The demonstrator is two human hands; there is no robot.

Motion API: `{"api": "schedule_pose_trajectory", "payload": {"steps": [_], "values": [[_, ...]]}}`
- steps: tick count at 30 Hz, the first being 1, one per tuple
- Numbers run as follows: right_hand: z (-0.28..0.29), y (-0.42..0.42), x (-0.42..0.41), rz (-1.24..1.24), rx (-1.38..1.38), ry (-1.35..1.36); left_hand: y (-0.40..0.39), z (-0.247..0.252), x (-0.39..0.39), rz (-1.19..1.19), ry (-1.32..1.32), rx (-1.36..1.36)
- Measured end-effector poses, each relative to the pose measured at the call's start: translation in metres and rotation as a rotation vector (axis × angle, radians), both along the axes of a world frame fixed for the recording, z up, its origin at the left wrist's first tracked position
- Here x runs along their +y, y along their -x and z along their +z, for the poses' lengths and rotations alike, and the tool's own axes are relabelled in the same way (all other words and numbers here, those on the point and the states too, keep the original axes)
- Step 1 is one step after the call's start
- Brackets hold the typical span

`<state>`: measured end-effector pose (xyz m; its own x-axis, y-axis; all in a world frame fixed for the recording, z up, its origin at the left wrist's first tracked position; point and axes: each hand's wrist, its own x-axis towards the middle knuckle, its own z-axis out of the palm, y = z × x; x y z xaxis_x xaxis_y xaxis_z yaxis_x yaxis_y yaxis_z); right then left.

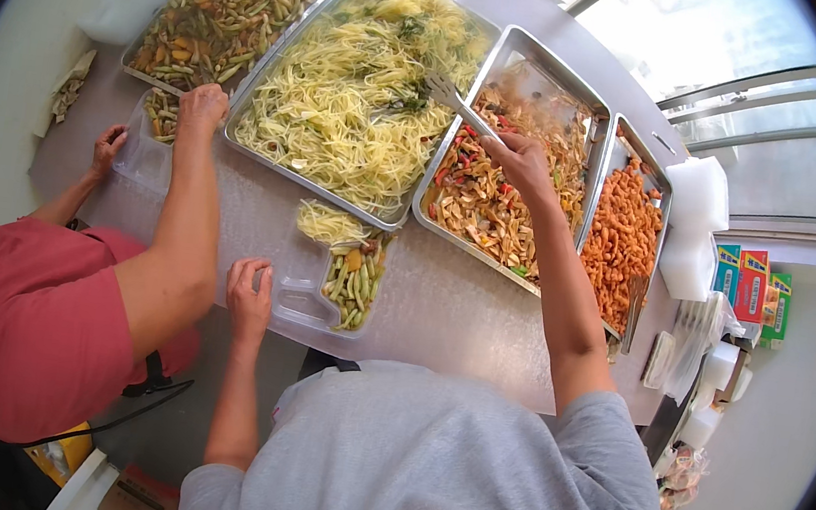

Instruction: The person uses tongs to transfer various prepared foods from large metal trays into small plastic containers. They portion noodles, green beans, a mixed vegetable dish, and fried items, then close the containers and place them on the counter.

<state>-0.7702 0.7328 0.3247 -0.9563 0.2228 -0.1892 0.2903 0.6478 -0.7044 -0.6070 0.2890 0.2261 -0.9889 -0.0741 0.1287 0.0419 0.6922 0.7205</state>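
My right hand [522, 164] grips metal serving tongs [469, 112]. Their slotted heads hang over the boundary between a tray of shredded potato [351, 90] with dark greens and a tray of sliced stir-fry with red pepper [509, 191]. My left hand [249, 294], fingers curled, is at the left side of a clear plastic compartment container [306, 304]; whether it grips the rim is unclear. Shredded potato [332, 225] lies in the container's far compartment and green beans [354, 287] in the right one. Its near-left compartment holds no food.
A co-worker's hand [203, 111] reaches to the green bean tray [231, 16], above another clear container [141, 160]. At right stand a tray of orange fried pieces [622, 226] with brown tongs [634, 311], white foam boxes [697, 201] and colourful cartons [750, 286].
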Motion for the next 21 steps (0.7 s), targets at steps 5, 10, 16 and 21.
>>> {"api": "schedule_pose_trajectory", "payload": {"steps": [5,10,16,21], "values": [[0.016,-0.021,-0.005,-0.02,-0.023,0.137,-0.003,-0.002,0.002,-0.014,-0.012,0.005],[-0.003,-0.049,-0.016,-0.012,-0.083,0.097,-0.003,-0.009,0.002,-0.043,-0.008,-0.043],[0.014,-0.081,-0.028,0.021,-0.16,0.579,-0.003,-0.042,-0.002,-0.012,-0.089,-0.155],[0.041,-0.116,-0.062,0.017,-0.313,0.708,0.002,-0.04,0.002,-0.024,-0.181,-0.185]]}}
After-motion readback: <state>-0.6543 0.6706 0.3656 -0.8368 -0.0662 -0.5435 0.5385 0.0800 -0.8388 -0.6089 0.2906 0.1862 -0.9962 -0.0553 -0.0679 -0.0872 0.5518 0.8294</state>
